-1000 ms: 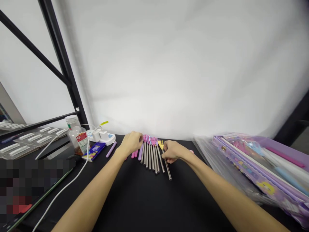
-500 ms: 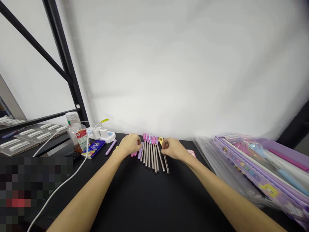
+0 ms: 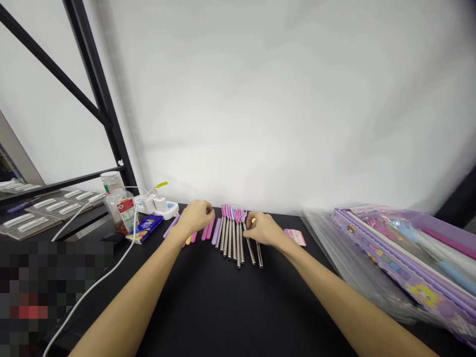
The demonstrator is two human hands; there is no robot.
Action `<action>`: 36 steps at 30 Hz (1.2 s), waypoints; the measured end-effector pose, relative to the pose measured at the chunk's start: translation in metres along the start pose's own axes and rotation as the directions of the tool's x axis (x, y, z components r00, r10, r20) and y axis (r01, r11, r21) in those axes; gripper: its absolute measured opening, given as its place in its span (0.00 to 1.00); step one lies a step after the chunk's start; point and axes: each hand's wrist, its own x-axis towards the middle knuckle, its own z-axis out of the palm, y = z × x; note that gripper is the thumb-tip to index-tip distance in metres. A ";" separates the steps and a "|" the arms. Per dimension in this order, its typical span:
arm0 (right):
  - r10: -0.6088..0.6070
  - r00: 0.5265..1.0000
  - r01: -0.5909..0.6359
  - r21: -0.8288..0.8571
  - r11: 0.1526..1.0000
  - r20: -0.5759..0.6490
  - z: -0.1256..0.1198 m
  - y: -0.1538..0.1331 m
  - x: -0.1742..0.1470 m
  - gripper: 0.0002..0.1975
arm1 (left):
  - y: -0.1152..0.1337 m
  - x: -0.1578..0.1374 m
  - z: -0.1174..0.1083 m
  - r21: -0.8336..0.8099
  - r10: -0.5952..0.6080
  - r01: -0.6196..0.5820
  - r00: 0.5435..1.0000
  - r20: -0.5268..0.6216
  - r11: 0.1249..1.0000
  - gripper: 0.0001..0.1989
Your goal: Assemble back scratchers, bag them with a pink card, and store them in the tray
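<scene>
Metal-rod back scratchers [image 3: 233, 243] with small pink, purple and blue hand-shaped heads lie side by side on the black tabletop [image 3: 238, 307]. My right hand [image 3: 264, 229] is closed at the right end of this row, its fingertips around the upper part of a back scratcher [image 3: 259, 255]; a bit of yellow shows at the fingers. To the left of the row are pink, yellow and purple rounded handles [image 3: 206, 232]. Over their upper ends my left hand [image 3: 196, 217] is curled shut. Whatever its fingers hold is hidden.
A purple box in clear plastic [image 3: 394, 263] lies at right, near a small pink card [image 3: 295, 237]. On the left are a clear jar [image 3: 121, 206], a blue packet [image 3: 147, 228], a white power strip [image 3: 169, 210] and a trailing white cable [image 3: 100, 281]. A white wall [image 3: 260, 109] rises behind.
My left hand has shifted slightly up and left, uncovering more of the coloured handles. My right hand has moved slightly, now covering the yellow head; more of the pink card shows.
</scene>
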 end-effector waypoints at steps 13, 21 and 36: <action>0.239 0.954 -0.254 0.068 0.965 0.182 -0.013 0.008 0.000 0.14 | -0.007 -0.007 0.000 0.158 -0.184 0.175 0.982 0.040 0.972 0.11; 0.268 0.939 -0.312 0.208 0.927 0.216 -0.015 0.016 0.005 0.17 | -0.008 -0.008 -0.001 0.177 -0.216 0.200 0.974 0.072 0.964 0.13; 0.061 0.998 -0.024 0.842 0.539 -0.010 -0.073 0.013 -0.045 0.11 | 0.027 -0.011 -0.015 -0.274 0.334 -0.368 0.928 -0.163 0.888 0.22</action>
